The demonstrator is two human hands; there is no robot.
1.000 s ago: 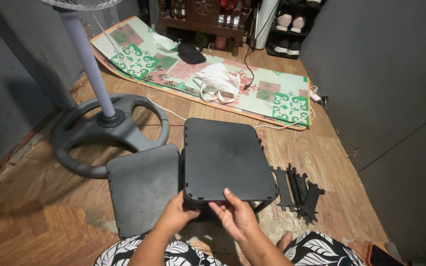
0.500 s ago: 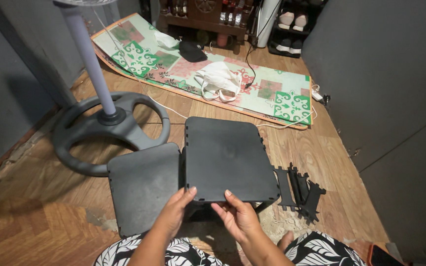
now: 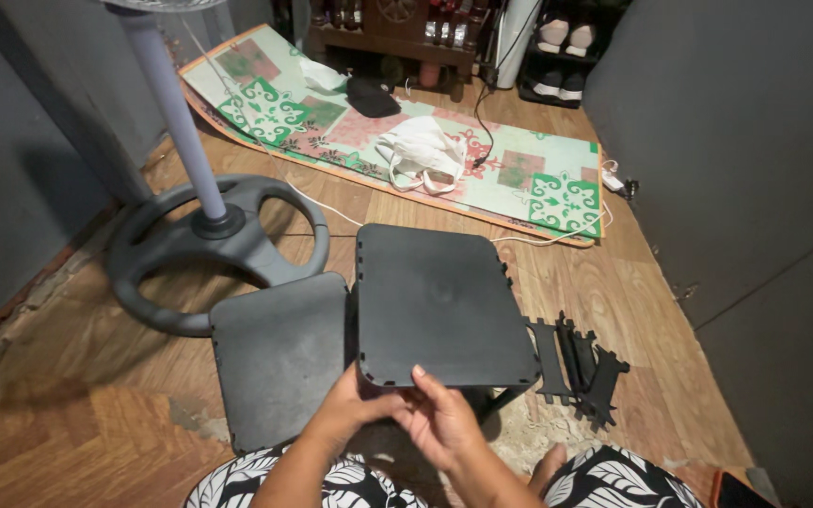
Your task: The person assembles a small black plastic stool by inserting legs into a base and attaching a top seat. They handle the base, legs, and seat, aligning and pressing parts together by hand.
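Head view: the black panel (image 3: 439, 306) is gripped at its near edge by the left hand (image 3: 355, 409) and right hand (image 3: 444, 419). Since a second ago it was raised slightly, so fitting seems ongoing.

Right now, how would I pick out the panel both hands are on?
Start at the fan base on the wood floor. Two dark panels lie to its right. The held panel is the raised one, notched along its edges, unlike the flat panel beside it.
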